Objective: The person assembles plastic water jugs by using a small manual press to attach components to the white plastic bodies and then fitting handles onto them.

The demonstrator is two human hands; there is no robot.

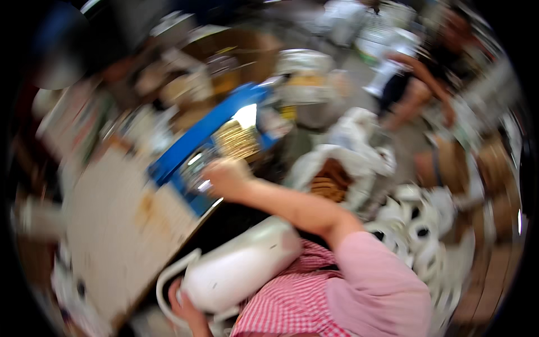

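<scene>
A white jug [241, 264] with a large loop handle lies on its side across my lap, against a red-and-white checked apron. My left hand [188, 308] grips it at the handle end, its fingers partly hidden by the jug. My right arm stretches forward to a blue bin [196, 135] on the table's corner. There my right hand [229, 178] is closed like a fist at the bin's near side, beside shiny silver-coloured parts [196, 165]. Motion blur hides what it holds. A stack of gold-coloured rings [237, 139] sits farther back in the bin.
A pale worktable [118, 224] with a brown stain spreads to the left. White bags, one with brown parts [331, 180], stand beyond my right arm. White ring-shaped parts [421, 230] pile up at right. Another person [421, 73] sits at the far right. A cardboard box [252, 50] stands behind.
</scene>
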